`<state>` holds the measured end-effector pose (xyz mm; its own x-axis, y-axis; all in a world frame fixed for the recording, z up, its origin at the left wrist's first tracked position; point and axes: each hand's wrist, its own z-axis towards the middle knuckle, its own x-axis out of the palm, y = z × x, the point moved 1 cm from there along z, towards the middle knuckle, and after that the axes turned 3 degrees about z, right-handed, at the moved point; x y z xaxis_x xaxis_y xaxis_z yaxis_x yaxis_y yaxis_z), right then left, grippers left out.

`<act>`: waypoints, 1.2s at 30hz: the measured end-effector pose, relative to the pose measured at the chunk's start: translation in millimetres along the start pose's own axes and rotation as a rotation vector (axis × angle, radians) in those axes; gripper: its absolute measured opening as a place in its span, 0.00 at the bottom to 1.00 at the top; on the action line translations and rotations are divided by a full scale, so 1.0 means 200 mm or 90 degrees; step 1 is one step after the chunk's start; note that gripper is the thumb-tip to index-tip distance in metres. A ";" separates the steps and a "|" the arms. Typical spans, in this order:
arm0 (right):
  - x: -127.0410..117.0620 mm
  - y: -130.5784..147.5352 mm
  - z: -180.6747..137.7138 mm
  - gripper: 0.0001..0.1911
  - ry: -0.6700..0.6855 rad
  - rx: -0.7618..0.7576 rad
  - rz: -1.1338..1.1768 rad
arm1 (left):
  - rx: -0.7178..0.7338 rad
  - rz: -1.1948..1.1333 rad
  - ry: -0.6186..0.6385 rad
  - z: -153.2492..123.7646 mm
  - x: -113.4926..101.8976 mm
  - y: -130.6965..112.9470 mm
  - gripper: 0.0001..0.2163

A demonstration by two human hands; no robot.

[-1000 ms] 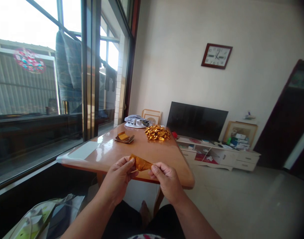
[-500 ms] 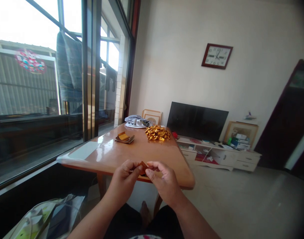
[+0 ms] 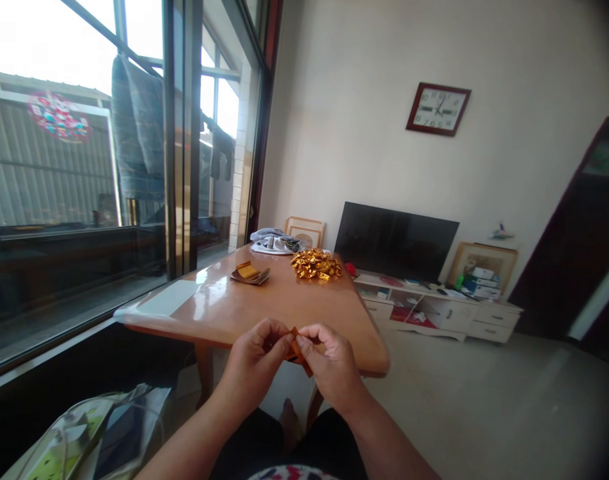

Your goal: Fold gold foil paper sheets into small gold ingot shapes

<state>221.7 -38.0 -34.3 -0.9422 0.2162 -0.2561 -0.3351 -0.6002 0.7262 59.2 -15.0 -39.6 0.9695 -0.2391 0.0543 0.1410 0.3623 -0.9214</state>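
Note:
Both my hands meet over the near edge of the table, thumbs and fingertips almost touching. My left hand pinches one side of a small piece of orange-gold paper, and my right hand pinches the other. The paper looks folded, with one corner hanging below my thumbs; my fingers hide part of it. Beyond them lies a stack of gold-topped paper sheets. Farther right sits a heap of shiny folded gold foil pieces.
The brown table stretches away beside a window. Bundled cloth lies at its far end, and a pale sheet on its left. A television stands on a low white cabinet. Bags sit low at my left.
The paper has turned between my fingers, and a strip of it now points down toward my right thumb. My hands have shifted slightly right and closer together.

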 end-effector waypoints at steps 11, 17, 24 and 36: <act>0.00 0.00 -0.01 0.11 0.017 0.037 0.036 | 0.046 0.081 0.000 0.00 0.00 -0.06 0.05; 0.00 -0.03 -0.02 0.15 0.065 0.121 0.183 | -0.039 -0.019 0.079 -0.01 0.00 -0.07 0.09; -0.01 -0.04 -0.02 0.15 0.067 0.154 0.221 | -0.025 0.001 0.108 -0.01 -0.01 -0.05 0.10; -0.03 0.00 -0.02 0.13 0.131 0.159 0.311 | -0.053 -0.044 0.148 -0.02 -0.01 -0.05 0.09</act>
<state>227.7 -42.8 -34.5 -0.9767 -0.2096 0.0459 0.1260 -0.3872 0.9133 55.5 -21.4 -31.2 0.8847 -0.4647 0.0368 0.1783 0.2646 -0.9477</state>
